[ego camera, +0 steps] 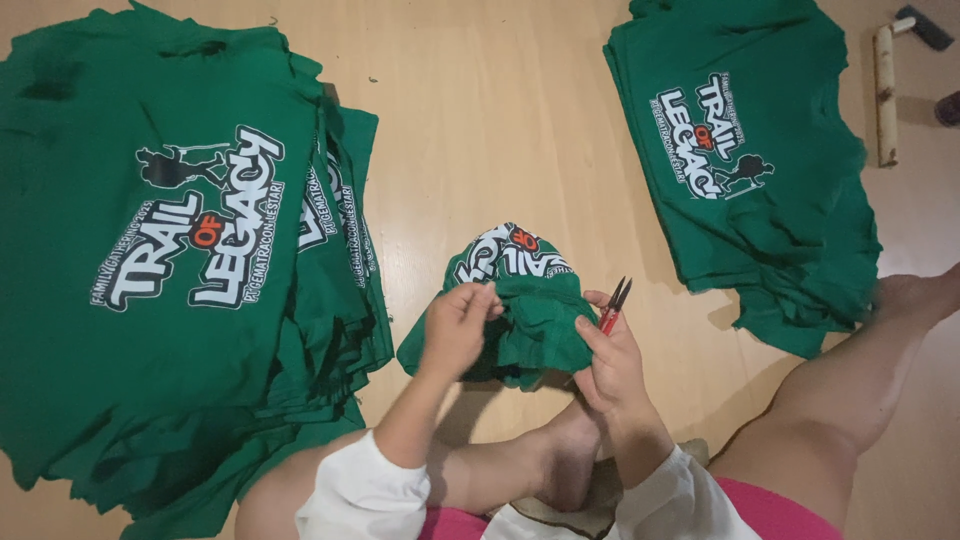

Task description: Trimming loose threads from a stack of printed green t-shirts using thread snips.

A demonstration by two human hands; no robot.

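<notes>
A bunched green T-shirt with a white and orange print lies on the wooden floor in front of my crossed legs. My left hand pinches its upper left fold. My right hand grips the shirt's right edge and also holds small red-handled thread snips, whose blades point up and away from the cloth.
A tall stack of green printed shirts fills the left side. A smaller stack of the same shirts lies at the upper right. A pale stick-like handle rests at the far right. My bare legs frame the bottom.
</notes>
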